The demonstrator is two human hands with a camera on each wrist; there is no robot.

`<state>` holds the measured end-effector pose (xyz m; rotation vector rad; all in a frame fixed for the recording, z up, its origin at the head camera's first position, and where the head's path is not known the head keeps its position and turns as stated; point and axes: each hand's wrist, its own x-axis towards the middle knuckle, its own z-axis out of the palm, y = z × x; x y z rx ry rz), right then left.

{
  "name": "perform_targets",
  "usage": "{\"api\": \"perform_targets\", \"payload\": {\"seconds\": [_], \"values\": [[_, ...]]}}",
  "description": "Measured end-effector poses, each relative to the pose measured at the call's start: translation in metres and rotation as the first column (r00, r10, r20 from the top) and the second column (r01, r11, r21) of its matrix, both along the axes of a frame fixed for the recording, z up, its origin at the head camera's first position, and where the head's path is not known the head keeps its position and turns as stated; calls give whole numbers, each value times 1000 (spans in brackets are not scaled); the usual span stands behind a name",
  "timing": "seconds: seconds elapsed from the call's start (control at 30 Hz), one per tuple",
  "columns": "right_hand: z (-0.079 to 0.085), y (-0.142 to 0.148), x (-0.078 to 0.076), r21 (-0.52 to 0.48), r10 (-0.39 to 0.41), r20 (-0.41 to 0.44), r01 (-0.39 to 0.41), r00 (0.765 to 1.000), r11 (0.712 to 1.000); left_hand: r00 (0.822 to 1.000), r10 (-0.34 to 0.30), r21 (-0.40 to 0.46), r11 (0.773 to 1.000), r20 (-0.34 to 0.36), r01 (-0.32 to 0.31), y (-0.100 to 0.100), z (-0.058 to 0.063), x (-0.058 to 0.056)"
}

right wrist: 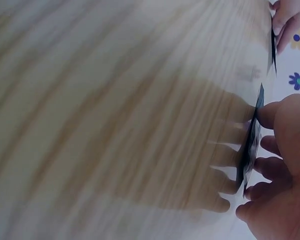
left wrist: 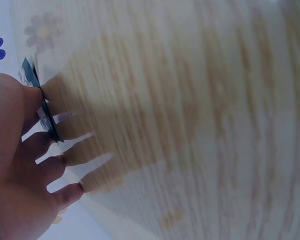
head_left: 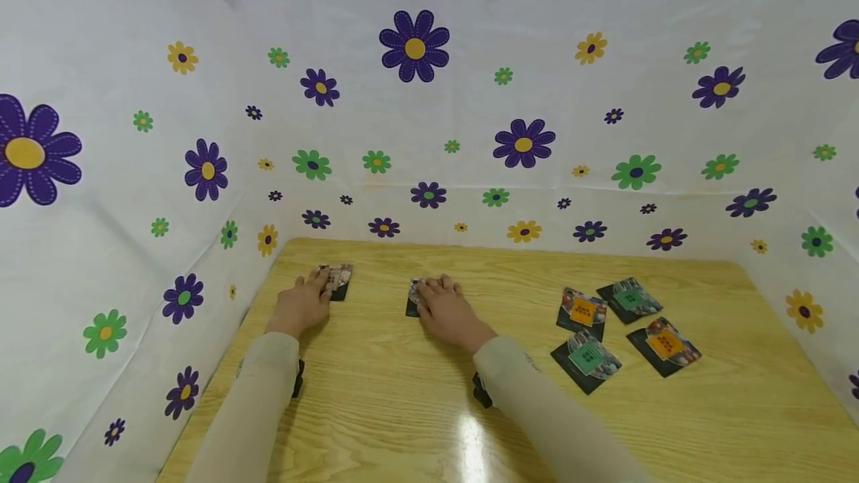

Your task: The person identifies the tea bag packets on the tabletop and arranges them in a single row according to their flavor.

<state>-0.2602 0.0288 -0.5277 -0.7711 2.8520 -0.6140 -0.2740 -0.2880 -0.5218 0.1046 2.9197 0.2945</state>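
Note:
Near the back left of the table, my left hand (head_left: 303, 305) rests its fingers on a small flat black packet (head_left: 338, 283) with a printed front. Up close in the left wrist view, the thumb and a fingertip touch this packet (left wrist: 47, 117), while other fingertips reach the tabletop. Further right, my right hand (head_left: 451, 311) presses its spread fingers on a second, similar packet (head_left: 412, 302), partly hidden under the hand. In the right wrist view the thumb and fingertips touch that packet (right wrist: 250, 145) from above. Both packets lie on the wood-grain table.
On the right lie several more flat packets, among them an orange-labelled one (head_left: 582, 311) and a green-labelled one (head_left: 587, 361). A white flower-print cloth (head_left: 456, 110) walls the wood-grain table (head_left: 376, 408) at the back and sides. Black wrist devices (head_left: 480, 391) show beside the sleeves.

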Motion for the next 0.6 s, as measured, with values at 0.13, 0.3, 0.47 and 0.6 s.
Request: {"api": "perform_targets", "payload": {"seconds": [0.13,0.3,0.47,0.6], "values": [[1,-10,0,16,-11,11,10,1000,1000,1000,-2,2,1000,-5,2,3,1,-1],[2,-22,0,22,-11,8,11,1000,1000,1000,2,6,1000,6,-2,6,1,0],[5,-37,-1,34,9,-6,-9,1000,999,1000,6,-15,1000,8,-6,2,0,-2],[4,-46,-3,60,4,-18,-3,1000,998,1000,1,-9,1000,7,-1,0,1,-3]]}}
